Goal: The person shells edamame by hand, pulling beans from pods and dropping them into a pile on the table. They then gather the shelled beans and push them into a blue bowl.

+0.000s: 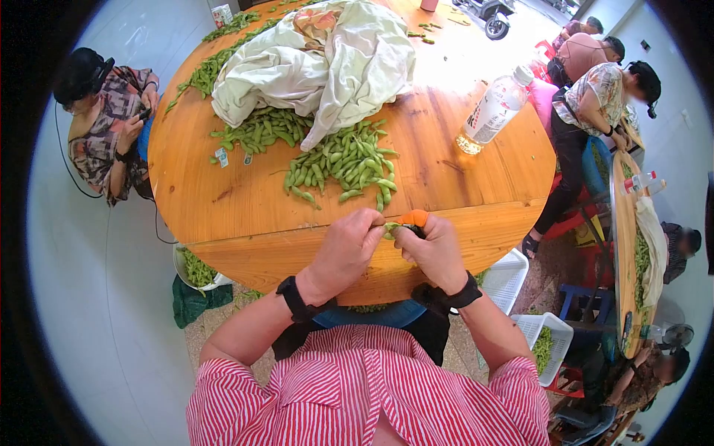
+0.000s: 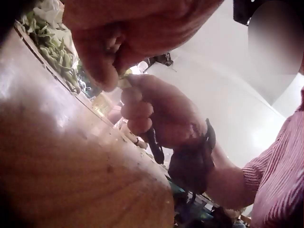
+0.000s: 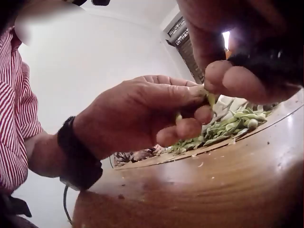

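Over the near edge of the wooden table, my left hand (image 1: pixel 343 247) pinches a green edamame pod (image 1: pixel 389 231) between thumb and fingertips. Another bit of green (image 3: pixel 178 117) shows among its curled fingers in the right wrist view. My right hand (image 1: pixel 435 251) meets it at the pod's other end, its thumb close against the pod. An orange finger cover (image 1: pixel 413 218) sits on the right index finger. A dark handle (image 2: pixel 155 148) sticks out below the right hand's curled fingers; the tool's working end is hidden. Just beyond both hands lies a heap of edamame pods (image 1: pixel 346 165).
A pale cloth (image 1: pixel 256 78) covers more pods behind the heap. A plastic bottle (image 1: pixel 491 111) stands at the right. White baskets (image 1: pixel 552 327) are on the floor at the right, and a bowl of pods (image 1: pixel 197 269) at the left. Other people sit around.
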{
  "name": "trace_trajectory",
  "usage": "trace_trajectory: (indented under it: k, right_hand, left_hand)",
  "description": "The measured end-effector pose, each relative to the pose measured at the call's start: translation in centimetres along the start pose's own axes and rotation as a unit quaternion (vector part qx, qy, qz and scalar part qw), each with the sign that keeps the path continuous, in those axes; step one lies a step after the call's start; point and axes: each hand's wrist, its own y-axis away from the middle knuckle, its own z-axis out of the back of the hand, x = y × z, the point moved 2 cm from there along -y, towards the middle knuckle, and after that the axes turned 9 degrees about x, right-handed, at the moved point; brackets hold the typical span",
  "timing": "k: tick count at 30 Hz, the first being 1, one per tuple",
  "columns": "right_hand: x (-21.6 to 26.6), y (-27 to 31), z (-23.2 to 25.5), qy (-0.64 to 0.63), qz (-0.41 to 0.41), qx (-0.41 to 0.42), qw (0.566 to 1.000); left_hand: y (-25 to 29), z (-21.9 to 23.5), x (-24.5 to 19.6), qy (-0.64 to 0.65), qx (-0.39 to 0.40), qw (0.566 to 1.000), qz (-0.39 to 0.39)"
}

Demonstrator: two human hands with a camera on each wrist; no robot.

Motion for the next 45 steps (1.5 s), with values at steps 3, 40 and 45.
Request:
trace_trajectory:
  k: [3,40,45]
  right_hand:
    - [0.0,-0.1,0.1,-0.034,-0.005,0.013,0.999]
    - [0.4,-1.1,8.5,0.371,0.063,-0.196,0.905]
    - [1.4,-0.3,6.8,0.41,0.094,-0.23,0.878]
  left_hand:
    - [0.1,0.1,0.3,0.009,0.009,1.0,-0.013]
    - [-0.5,0.8,-0.3,-0.154,0.123,0.978,-0.065]
    - [-4.1,0.9,1.4,-0.179,0.072,0.981,-0.011]
